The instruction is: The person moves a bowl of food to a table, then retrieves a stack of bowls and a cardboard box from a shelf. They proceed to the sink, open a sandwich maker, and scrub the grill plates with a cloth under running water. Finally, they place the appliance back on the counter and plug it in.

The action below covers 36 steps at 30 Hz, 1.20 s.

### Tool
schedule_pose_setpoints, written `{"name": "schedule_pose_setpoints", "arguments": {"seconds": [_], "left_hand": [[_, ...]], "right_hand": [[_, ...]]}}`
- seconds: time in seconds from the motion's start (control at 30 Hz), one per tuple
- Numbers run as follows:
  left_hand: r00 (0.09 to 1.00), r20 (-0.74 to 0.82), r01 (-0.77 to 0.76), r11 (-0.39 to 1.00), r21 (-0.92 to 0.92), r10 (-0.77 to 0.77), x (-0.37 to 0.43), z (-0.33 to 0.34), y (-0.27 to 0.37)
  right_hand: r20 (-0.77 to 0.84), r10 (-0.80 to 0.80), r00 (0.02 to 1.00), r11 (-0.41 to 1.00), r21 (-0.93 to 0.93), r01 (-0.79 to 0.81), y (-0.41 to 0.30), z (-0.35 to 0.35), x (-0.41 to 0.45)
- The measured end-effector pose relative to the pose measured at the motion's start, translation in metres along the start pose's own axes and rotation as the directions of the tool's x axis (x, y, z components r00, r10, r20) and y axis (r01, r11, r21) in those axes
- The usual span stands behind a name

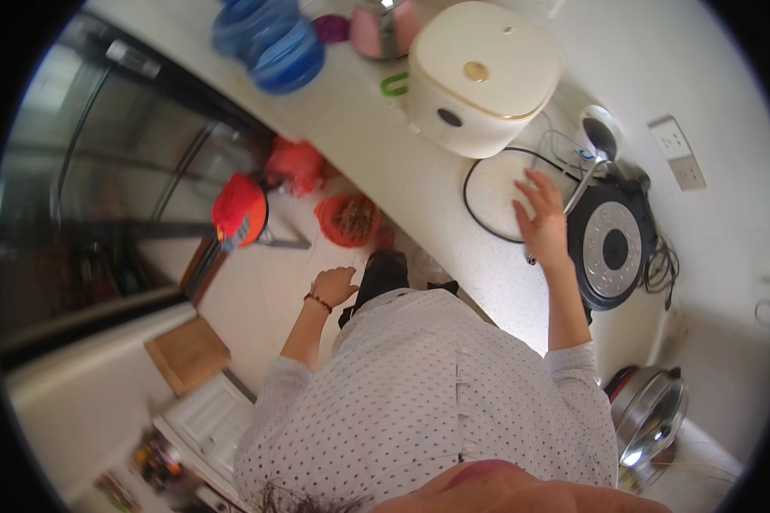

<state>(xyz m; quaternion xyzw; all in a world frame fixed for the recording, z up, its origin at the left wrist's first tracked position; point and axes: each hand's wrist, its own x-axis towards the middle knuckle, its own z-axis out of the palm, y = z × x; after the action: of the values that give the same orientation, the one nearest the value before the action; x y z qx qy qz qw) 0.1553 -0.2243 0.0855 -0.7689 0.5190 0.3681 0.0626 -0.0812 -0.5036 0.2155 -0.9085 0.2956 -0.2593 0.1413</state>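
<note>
My right hand (541, 221), fingers apart, is over the white countertop (385, 160), near a black ring or looped cord (467, 192). Beside it a metal ladle (593, 168) leans by a black round electric cooking appliance (613, 247) with a patterned metal disc. A cream rice cooker (481, 77) stands beyond the hand. My left hand (335, 286), with a red beaded bracelet at the wrist, hangs low over the floor at my side, and nothing shows in it. Whether the right hand touches the ring cannot be told.
A blue water bottle (269, 48), a pink kettle-like vessel (385, 29) and a green object (394, 84) stand along the counter. An orange basin (348, 220) and red bags (295, 165) are on the floor. A lidded steel pot (651, 410) is at the lower right, wall sockets (677, 151) above.
</note>
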Motion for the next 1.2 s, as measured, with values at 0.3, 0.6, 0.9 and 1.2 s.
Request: {"name": "schedule_pose_setpoints", "arguments": {"seconds": [0.3, 0.6, 0.9, 1.2], "left_hand": [[0.925, -0.100, -0.371, 0.928, -0.024, 0.367, 0.057, -0.108, -0.031], [0.685, -0.128, -0.727, 0.659, -0.193, 0.717, 0.114, -0.140, 0.112], [0.801, -0.327, -0.587, 0.553, -0.591, 0.501, 0.174, -0.072, 0.312], [0.870, -0.430, -0.485, 0.583, -0.652, 0.243, 0.217, -0.058, 0.336]], "right_hand": [[-0.142, 0.379, 0.915, 0.873, -0.272, -0.404, -0.003, 0.018, -0.054], [-0.373, 0.626, 0.685, 0.595, -0.339, -0.729, 0.019, -0.022, -0.198], [-0.136, 0.570, 0.811, 0.737, -0.352, -0.577, 0.030, -0.041, -0.199], [-0.140, 0.550, 0.823, 0.751, -0.348, -0.561, 0.040, -0.041, -0.204]]}}
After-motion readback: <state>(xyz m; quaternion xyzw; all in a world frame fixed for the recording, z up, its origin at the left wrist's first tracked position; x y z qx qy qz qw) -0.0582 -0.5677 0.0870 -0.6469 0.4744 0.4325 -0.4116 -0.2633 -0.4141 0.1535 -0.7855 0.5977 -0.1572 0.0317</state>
